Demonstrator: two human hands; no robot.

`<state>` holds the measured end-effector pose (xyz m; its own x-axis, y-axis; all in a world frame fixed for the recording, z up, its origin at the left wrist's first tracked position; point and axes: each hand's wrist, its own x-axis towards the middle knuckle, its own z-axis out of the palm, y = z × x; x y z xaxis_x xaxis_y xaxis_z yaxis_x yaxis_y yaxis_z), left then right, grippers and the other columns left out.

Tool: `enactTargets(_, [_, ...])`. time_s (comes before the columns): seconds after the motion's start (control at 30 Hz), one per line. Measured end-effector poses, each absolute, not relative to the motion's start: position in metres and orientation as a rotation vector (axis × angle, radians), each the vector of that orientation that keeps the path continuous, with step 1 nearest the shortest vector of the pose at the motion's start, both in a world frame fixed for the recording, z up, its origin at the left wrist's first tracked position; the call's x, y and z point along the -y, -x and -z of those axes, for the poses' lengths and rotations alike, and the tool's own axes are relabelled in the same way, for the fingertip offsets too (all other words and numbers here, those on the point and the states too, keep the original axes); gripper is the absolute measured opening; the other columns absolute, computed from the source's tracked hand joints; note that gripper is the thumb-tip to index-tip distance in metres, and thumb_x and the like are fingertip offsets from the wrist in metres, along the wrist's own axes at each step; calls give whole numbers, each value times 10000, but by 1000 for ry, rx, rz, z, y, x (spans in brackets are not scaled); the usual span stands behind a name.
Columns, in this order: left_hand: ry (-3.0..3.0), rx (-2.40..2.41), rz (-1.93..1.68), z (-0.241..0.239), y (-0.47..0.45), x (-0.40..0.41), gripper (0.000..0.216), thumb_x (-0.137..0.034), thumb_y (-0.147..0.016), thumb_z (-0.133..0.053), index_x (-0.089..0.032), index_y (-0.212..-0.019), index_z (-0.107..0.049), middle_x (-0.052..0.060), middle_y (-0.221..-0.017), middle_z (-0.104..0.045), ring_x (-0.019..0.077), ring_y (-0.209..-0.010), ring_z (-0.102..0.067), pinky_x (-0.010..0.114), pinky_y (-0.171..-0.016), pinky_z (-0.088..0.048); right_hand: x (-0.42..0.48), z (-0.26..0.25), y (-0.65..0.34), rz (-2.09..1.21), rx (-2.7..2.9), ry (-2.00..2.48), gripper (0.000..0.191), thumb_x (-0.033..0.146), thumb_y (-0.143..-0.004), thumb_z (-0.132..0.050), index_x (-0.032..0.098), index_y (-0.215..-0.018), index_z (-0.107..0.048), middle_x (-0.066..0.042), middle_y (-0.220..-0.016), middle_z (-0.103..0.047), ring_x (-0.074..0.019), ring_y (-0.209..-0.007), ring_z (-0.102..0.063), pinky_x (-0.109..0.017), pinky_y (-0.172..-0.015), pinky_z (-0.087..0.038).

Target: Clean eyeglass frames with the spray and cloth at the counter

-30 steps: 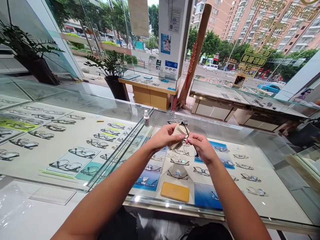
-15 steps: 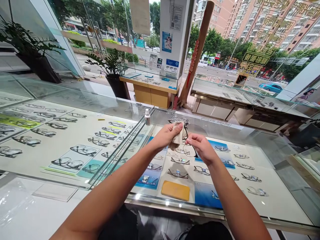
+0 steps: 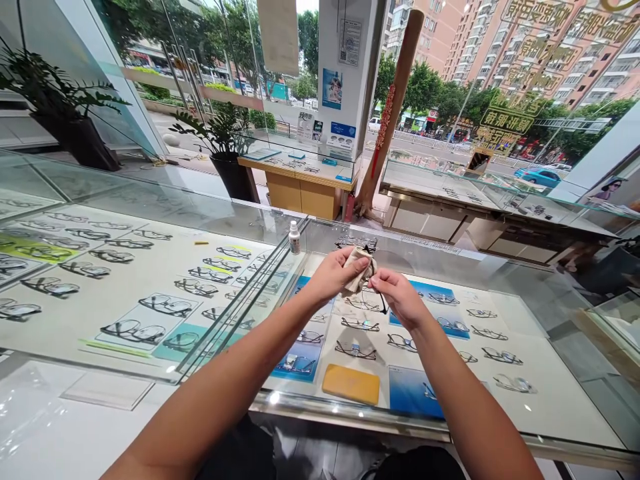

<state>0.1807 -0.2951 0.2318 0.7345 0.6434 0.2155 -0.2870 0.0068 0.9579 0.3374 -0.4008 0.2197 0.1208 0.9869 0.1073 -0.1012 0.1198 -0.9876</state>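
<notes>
Above the glass counter, my left hand [image 3: 336, 275] is closed on a cream cleaning cloth [image 3: 356, 280], its thumb pressing the cloth against a pair of dark-framed eyeglasses [image 3: 371, 251]. My right hand [image 3: 397, 291] pinches the same glasses close to the cloth, and a dark temple tip hangs down beside the fingers. Most of the lenses are hidden by the cloth and fingers. Standing on the glass beyond my left forearm is a small white spray bottle [image 3: 295, 238]. A yellow-orange glasses case [image 3: 351, 383] lies below my hands.
Rows of eyeglasses [image 3: 167, 304] fill the display case [image 3: 125, 360] on the left, and more eyeglasses [image 3: 502, 355] lie on the right. Glass edges run between the two cases. Potted plants [image 3: 233, 170], a wooden post [image 3: 387, 120] and another counter [image 3: 440, 200] stand behind.
The cloth has been folded further round the glasses, and the frame has turned in my hands. The hanging temple has swung slightly left. Both hands stay in nearly the same place.
</notes>
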Motion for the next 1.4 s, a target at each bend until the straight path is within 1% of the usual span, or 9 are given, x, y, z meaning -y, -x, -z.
enactTargets(0.17, [-1403,-373,-767,-229,-181,291,599,-738,-864,-722,-146,-811,-651,14,-650,-642,99,-507,-528,216,-492,-395,398,-215,-334,-1125,1086,1096,425,602,-768,-880,215,-769,-705,-11,-808,-608,-182,-765,-440,-327,-750,-319])
enactTargets(0.37, [-1249,-362,-756,-221,-180,269,609,-719,-783,-821,-127,-891,-729,48,-758,-717,120,-634,-624,214,-601,-474,400,-220,-359,-1013,1092,1070,407,594,-821,-846,231,-791,-665,-10,-815,-577,-181,-723,-422,-328,-699,-299])
enactTargets(0.57, [-1190,-335,-307,-217,-168,250,637,-672,-735,-890,-85,-962,-793,143,-895,-791,191,-779,-721,263,-712,-551,432,-278,-372,-56,1862,1408,227,360,-1068,-607,229,-900,-685,-26,-825,-609,-219,-804,-463,-379,-783,-310])
enactTargets(0.7, [-1197,-270,-127,-218,-162,252,604,-657,-738,-894,-102,-957,-796,137,-919,-803,201,-789,-728,281,-726,-562,452,-306,-356,566,2416,1510,217,139,-1052,-562,218,-876,-661,-41,-819,-652,-238,-832,-442,-402,-789,-259])
enactTargets(0.87, [-1321,-130,52,-223,-156,261,512,-635,-730,-903,-142,-772,-772,76,-731,-734,150,-574,-589,272,-543,-452,459,-323,-338,840,2735,1492,256,7,-953,-593,228,-827,-621,-47,-825,-655,-259,-855,-465,-410,-796,-252])
enactTargets(1.07, [-1427,-73,119,-222,-160,264,519,-589,-768,-892,-175,-609,-622,-21,-521,-460,84,-457,-299,260,-444,-217,456,-333,-325,937,2768,1464,260,55,-1008,-581,230,-826,-639,-58,-829,-658,-264,-866,-481,-408,-796,-262])
enactTargets(1.23, [-1367,-113,-102,-223,-168,265,517,-612,-767,-881,-131,-771,-689,26,-664,-626,109,-527,-482,236,-501,-347,456,-317,-332,889,2369,1581,217,106,-1040,-534,214,-918,-677,-66,-881,-682,-245,-841,-487,-402,-802,-290])
enactTargets(1.3, [-1345,-110,-177,-223,-170,266,527,-619,-788,-862,-116,-842,-714,52,-733,-676,127,-582,-558,235,-552,-404,453,-300,-336,689,1947,1625,148,242,-1047,-583,208,-941,-682,-59,-851,-662,-234,-803,-491,-393,-780,-306])
enactTargets(1.4, [-1379,-89,-210,-222,-171,266,537,-626,-825,-828,-102,-894,-733,76,-797,-702,137,-644,-603,232,-608,-434,439,-271,-338,65,1384,1592,266,474,-997,-673,229,-893,-691,11,-673,-524,-196,-661,-429,-356,-680,-305])
